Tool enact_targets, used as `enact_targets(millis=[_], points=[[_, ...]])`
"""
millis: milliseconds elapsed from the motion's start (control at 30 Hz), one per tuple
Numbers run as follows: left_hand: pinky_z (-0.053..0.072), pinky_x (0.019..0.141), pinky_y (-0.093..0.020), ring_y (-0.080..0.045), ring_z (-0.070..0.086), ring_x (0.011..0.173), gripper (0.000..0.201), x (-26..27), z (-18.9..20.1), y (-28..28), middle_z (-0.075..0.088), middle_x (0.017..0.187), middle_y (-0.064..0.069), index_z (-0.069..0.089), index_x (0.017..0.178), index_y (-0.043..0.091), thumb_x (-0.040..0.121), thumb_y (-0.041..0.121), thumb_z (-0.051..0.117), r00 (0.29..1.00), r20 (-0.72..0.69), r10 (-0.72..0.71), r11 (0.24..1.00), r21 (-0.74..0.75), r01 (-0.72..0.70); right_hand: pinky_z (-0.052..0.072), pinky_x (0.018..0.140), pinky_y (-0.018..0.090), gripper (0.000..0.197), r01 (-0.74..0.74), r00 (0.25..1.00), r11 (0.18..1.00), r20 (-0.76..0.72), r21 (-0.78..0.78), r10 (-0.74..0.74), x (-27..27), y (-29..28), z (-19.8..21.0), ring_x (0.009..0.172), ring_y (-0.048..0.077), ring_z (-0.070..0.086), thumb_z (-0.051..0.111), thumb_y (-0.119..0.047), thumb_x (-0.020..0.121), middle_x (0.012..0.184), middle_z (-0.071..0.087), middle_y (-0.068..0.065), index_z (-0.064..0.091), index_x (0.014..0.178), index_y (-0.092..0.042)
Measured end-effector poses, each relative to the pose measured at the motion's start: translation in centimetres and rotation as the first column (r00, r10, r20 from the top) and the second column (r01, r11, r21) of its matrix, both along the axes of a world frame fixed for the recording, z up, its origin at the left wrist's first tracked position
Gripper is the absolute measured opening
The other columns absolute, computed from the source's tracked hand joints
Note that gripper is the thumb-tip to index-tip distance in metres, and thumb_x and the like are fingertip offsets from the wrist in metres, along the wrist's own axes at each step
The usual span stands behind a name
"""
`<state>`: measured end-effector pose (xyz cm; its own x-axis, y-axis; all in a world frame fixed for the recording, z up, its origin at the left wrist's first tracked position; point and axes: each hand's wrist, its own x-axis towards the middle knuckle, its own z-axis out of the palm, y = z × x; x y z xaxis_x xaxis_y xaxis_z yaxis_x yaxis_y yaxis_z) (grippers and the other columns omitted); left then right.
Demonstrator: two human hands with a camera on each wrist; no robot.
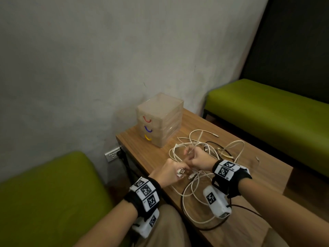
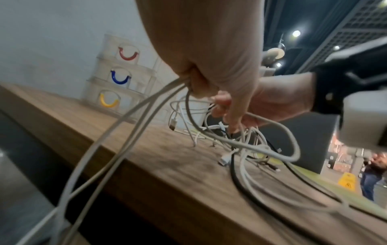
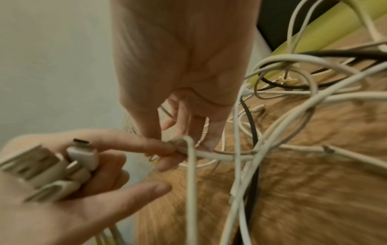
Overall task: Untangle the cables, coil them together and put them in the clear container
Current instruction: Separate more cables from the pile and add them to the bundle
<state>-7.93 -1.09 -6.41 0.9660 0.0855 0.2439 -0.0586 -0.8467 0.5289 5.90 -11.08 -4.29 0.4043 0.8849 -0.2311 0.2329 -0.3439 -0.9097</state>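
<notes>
At frame centre, the left hand grips three white plugs while the right hand pinches one white cable; the three-drawer clear container stands above them.

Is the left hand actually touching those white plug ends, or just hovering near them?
Touching. In the right wrist view the left hand grips the bunched white plug ends against its palm, with curled fingers wrapped round them and no gap showing.
</notes>
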Motion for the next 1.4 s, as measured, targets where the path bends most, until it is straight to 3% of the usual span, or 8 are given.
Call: enact_targets(millis=[167, 367, 533, 733, 933, 1133, 1267, 1400], points=[[0.054, 0.051, -0.033, -0.026, 0.067, 0.06, 0.017, 0.6, -0.8, -0.1, 0.07, 0.068, -0.01, 0.064, 0.091, 0.017, 0.076, 0.024, 0.06, 0.987, 0.157, -0.027, 0.992, 0.13, 0.006, 0.038, 0.035, 0.017, 0.034, 0.009, 0.996, 0.999, -0.092, 0.042, -0.005, 0.4, -0.3, -0.1, 0.036, 0.007, 0.052, 0.046, 0.024, 0.078, 0.049, 0.056, 0.003, 0.043, 0.082, -0.01], [0.055, 0.059, -0.026, -0.016, 0.069, 0.066, 0.042, 0.8, -1.0, 0.4, 0.074, 0.08, -0.003, 0.055, 0.115, 0.025, 0.075, 0.02, 0.063, 0.954, 0.298, -0.038, 0.997, 0.081, 0.014, 0.034, 0.032, 0.016, 0.029, 0.024, 0.985, 0.996, -0.17, 0.086, -0.009, 0.5, -0.6, -0.5, 0.034, 0.006, 0.048, 0.059, 0.013, 0.079, 0.05, 0.063, 0.0, 0.044, 0.083, -0.012], [0.054, 0.065, -0.021, -0.008, 0.068, 0.071, 0.022, 0.9, -0.8, 0.4, 0.075, 0.085, -0.005, 0.072, 0.097, 0.009, 0.081, 0.016, 0.06, 0.902, 0.428, 0.057, 0.997, -0.078, -0.026, 0.036, 0.034, 0.017, 0.026, 0.154, 0.977, 0.986, -0.156, 0.058, -0.143, 0.6, -0.6, -0.9, 0.037, 0.007, 0.05, 0.056, 0.013, 0.082, 0.054, 0.062, 0.0, 0.046, 0.082, -0.012], [0.047, 0.059, 0.0, 0.005, 0.061, 0.075, 0.024, -0.4, 3.0, 3.2, 0.073, 0.082, -0.008, 0.069, 0.099, 0.002, 0.085, 0.017, 0.057, 0.737, 0.58, 0.347, 0.938, -0.219, -0.269, 0.042, 0.054, 0.01, 0.019, 0.167, 0.886, 0.975, 0.457, -0.144, -0.084, 0.4, -0.9, -1.9, 0.063, 0.007, 0.054, 0.064, -0.003, 0.08, 0.065, 0.058, -0.003, 0.055, 0.071, -0.018], [0.041, 0.073, 0.004, -0.002, 0.063, 0.078, 0.021, -1.6, 5.5, 5.5, 0.074, 0.08, -0.009, 0.073, 0.088, 0.001, 0.086, 0.014, 0.057, 0.639, 0.64, 0.426, 0.897, -0.209, -0.389, 0.044, 0.044, 0.02, 0.014, 0.23, 0.973, 0.971, 0.024, -0.062, -0.229, 1.2, -0.6, -1.9, 0.05, 0.01, 0.052, 0.063, -0.018, 0.087, 0.068, 0.058, 0.002, 0.051, 0.083, -0.012], [0.04, 0.075, 0.004, 0.002, 0.059, 0.083, 0.022, -1.4, 5.5, 4.9, 0.074, 0.082, -0.012, 0.072, 0.087, -0.002, 0.087, 0.013, 0.055, 0.653, 0.648, 0.393, 0.917, -0.22, -0.333, 0.049, 0.064, 0.034, 0.056, 0.455, 0.7, 0.88, 0.666, -0.138, -0.258, 1.5, -1.7, 2.1, 0.064, 0.029, 0.059, 0.043, -0.053, 0.091, 0.064, 0.06, 0.009, 0.049, 0.057, -0.008], [0.041, 0.071, 0.003, -0.007, 0.062, 0.079, 0.027, -1.2, 5.7, 4.5, 0.073, 0.077, -0.011, 0.071, 0.081, 0.0, 0.088, 0.017, 0.052, 0.66, 0.64, 0.392, 0.919, -0.25, -0.303, 0.045, 0.064, 0.034, 0.036, 0.392, 0.403, 0.912, 0.869, 0.121, -0.288, -0.6, -0.8, 5.2, 0.068, 0.025, 0.054, 0.044, -0.045, 0.09, 0.073, 0.056, 0.004, 0.049, 0.074, -0.013], [0.041, 0.064, -0.001, -0.009, 0.062, 0.072, 0.03, -1.0, 6.8, 3.4, 0.071, 0.073, -0.008, 0.07, 0.076, 0.002, 0.09, 0.019, 0.05, 0.644, 0.646, 0.411, 0.912, -0.291, -0.29, 0.044, 0.096, 0.04, 0.041, -0.026, 0.736, 0.996, 0.672, -0.082, 0.075, -2.2, 1.6, 3.3, 0.107, 0.018, 0.049, 0.06, -0.037, 0.085, 0.118, 0.049, 0.006, 0.053, 0.12, -0.016]])
